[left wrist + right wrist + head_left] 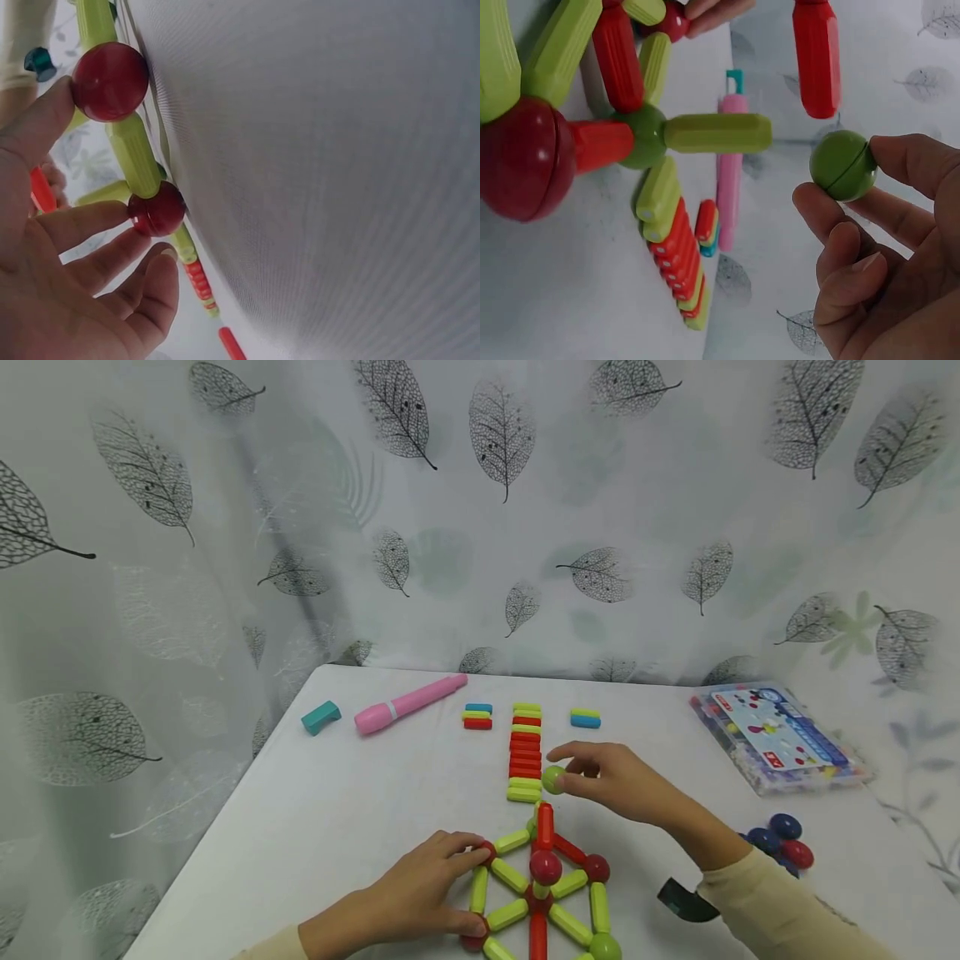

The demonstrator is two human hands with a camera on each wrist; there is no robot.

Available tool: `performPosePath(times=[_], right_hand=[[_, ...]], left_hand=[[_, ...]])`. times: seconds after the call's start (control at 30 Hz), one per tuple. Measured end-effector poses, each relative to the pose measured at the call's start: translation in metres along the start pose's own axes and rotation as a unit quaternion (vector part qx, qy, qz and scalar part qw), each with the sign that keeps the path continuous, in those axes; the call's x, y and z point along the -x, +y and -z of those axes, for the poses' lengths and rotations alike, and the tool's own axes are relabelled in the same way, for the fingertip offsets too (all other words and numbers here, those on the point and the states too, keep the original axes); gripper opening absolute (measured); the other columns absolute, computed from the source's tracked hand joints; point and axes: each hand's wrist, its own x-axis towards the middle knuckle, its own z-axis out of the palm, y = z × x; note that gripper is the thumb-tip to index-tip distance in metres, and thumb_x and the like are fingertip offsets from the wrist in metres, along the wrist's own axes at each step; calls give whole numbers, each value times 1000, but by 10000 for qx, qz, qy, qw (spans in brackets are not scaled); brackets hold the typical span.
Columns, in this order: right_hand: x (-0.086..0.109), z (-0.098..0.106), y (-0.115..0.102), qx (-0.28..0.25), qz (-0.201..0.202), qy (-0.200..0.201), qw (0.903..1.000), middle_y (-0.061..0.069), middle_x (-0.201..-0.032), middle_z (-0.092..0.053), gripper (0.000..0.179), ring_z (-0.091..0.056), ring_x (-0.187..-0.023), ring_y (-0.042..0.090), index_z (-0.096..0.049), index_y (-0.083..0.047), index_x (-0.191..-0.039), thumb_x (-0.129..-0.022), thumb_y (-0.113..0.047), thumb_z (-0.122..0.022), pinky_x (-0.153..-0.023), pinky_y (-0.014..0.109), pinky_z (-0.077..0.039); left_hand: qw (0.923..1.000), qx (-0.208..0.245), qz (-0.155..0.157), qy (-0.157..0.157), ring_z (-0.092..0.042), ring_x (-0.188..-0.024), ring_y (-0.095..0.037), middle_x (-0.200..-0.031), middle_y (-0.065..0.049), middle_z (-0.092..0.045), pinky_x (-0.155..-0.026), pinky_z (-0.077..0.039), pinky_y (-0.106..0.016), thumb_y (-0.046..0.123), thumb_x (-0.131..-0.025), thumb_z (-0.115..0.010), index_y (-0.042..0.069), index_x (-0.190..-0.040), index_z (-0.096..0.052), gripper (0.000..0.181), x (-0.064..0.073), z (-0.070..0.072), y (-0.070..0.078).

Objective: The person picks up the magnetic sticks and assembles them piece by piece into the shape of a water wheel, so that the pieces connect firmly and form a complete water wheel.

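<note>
My right hand (611, 781) pinches a green ball (844, 165) between thumb and fingers, above the table. Close to that ball are the free ends of a red rod (817, 64) and a yellow-green rod (718, 133), both part of a wheel-shaped frame of magnetic rods and balls. My left hand (420, 885) rests at the frame's left side, thumb against one red ball (111, 81) and index finger on another red ball (157, 208). A yellow-green rod (135, 154) joins those two. Over the frame's middle is a raised red ball (545, 867).
Behind the frame lies a column of red and yellow-green rods (525, 752), with smaller groups beside it. Further left are a pink pen-shaped object (411, 703) and a teal block (321, 717). At right are a clear box (780, 735) and several loose balls (785, 827).
</note>
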Motion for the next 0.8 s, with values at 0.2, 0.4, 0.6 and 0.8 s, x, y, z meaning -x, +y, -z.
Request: performPosePath(times=[0.2,0.4,0.6,0.8], right_hand=[[-8,-17,1,-144,-14,-373,9992,-5,-98,-70,35,-60,-87,19,-69,-16,-127,-98,-36,-67,-69,31,-55],[-9,-20,5,-167,3,-425,9990,-5,-100,-71,36,-63,-90,19,-68,-15,-127,-99,-37,-66,-73,31,-56],[-9,-20,5,-239,-76,-468,9986,-4,-99,-71,34,-64,-90,19,-68,-17,-127,-99,-36,-66,-75,32,-56],[-5,-18,5,-247,-155,-354,9989,-2,-103,-70,38,-63,-89,22,-65,-18,-131,-99,-38,-66,-72,32,-55]], left_hand=[[10000,39,-29,-11,-50,-123,-10,-146,7,-51,-101,-52,-33,70,-81,-71,27,-147,-56,80,-1,1,-1],[10000,8,4,7,-50,-123,-11,-146,7,-52,-101,-53,-34,71,-81,-71,27,-146,-56,80,-1,2,0],[10000,-11,-7,48,-50,-123,-11,-146,7,-52,-101,-53,-34,69,-81,-72,27,-146,-56,80,0,1,0],[10000,-15,-3,32,-50,-123,-11,-146,7,-52,-100,-53,-34,70,-81,-72,27,-146,-56,80,0,0,0]])
